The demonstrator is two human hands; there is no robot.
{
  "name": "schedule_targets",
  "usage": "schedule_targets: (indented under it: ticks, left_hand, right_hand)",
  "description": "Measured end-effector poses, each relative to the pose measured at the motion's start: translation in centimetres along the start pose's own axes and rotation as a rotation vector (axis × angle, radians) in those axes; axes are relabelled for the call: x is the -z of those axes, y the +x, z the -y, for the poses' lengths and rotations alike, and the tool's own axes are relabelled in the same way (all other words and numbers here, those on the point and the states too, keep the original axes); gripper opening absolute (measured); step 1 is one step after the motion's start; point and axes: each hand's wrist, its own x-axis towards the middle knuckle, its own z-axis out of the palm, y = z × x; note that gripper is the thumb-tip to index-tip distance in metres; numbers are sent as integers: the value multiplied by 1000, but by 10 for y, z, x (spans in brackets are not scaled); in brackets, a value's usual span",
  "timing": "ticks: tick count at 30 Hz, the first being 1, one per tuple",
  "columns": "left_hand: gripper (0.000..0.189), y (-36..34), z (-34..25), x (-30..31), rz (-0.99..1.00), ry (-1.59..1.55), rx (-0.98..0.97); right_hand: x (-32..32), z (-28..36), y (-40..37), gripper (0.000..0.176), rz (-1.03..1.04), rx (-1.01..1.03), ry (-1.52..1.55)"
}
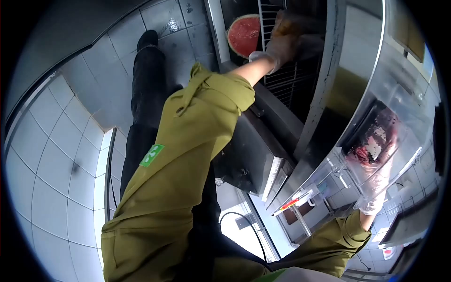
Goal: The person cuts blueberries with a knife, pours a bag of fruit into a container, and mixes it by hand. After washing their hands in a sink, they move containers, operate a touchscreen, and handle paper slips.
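Note:
My left hand [282,52], in a clear plastic glove, reaches into the open fridge over a wire shelf [287,82]. Its fingers are in shadow and blurred against an orange-brown item [284,27], so I cannot tell whether they close on it. Beside the wrist lies a cut half of watermelon [244,35], red flesh facing up. Out to the right, my gloved right hand [377,181] grips a clear plastic container [408,152] from beneath. Dark red, wet-looking contents [371,141] show in it, along with a black part.
The fridge's metal frame [324,75] runs between my two hands. An open door with a pale edge [275,176] stands below my left forearm. My leg and black shoe [148,40] are on the tiled floor [164,19]. A white tiled wall [47,155] rises on the left.

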Motion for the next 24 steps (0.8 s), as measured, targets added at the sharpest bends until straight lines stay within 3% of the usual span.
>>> schedule_targets:
  ticks: [2,4,7,8,9,10,11,12,13,15,17,19,21,22,23,24]
  left_hand:
    - [34,2,-13,28,184,68,105]
    - [31,12,6,32,-75,510,-477]
    - [25,-11,-9,105,81,203,-76]
    - [21,-21,-5,135,-11,13,60]
    - [21,-37,-33,188,-45,-30,150]
    - [23,-50,-54,244,-54,-107,44]
    - [25,-60,-78,293,-60,-75,177]
    - [26,-71,-122,337,-155,155,204]
    - [26,-82,-137,372,-297,185,174]
    - [23,-104,-177,428,-435,346,-2]
    - [22,-118,-209,477,-521,683,-116]
    - [27,-108,-246,517,-470,1275,-389]
    - [36,-100,-225,566,-395,1327,-262]
    - [44,-103,-207,584,-279,1230,86]
    - [46,-107,-175,614,-216,893,204]
    - [49,-110,-143,642,-200,568,334]
  right_hand:
    - [-2,3,3,80,5,16,-17]
    - [-4,3,6,84,25,29,-44]
    - [-11,-4,17,76,17,28,33]
    - [-16,-8,19,74,27,36,51]
    - [-11,-33,25,70,82,200,-329]
    - [-12,-38,27,59,95,273,-354]
    - [-9,-36,30,49,108,345,-382]
    - [-3,-19,38,39,259,191,-360]
    - [4,-4,43,30,413,41,-321]
    - [8,-5,41,20,340,220,-124]
    - [11,-17,42,17,369,204,-243]
    - [22,7,42,20,345,99,-398]
    - [22,-17,36,37,251,238,-398]
    - [15,-28,31,41,146,306,-432]
    - [12,-36,26,45,44,369,-469]
    - [17,-34,29,64,289,145,-338]
